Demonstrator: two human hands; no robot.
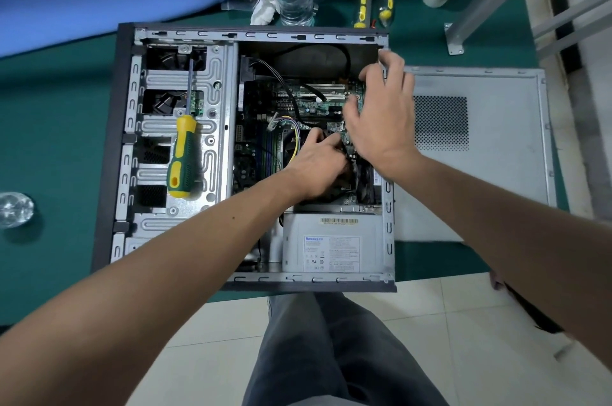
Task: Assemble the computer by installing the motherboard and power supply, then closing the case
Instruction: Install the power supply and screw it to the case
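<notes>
Case (126, 140): lies open on its side on the green table (59, 114) before me.
Motherboard (265, 101): inside the case, beyond the power supply (331, 250).
Left hand (314, 167): my fingers curl down at the board's fan; grip hidden.
Right hand (381, 114): my fingers spread over the board's right edge.
Screwdriver (183, 154): rests on the drive bays.
Side panel (480, 147): flat, right of the case.

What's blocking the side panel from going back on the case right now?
Both hands, left hand and right hand, are inside the case on the motherboard, and a screwdriver lies on the drive cage. The side panel lies flat beside it.
</notes>
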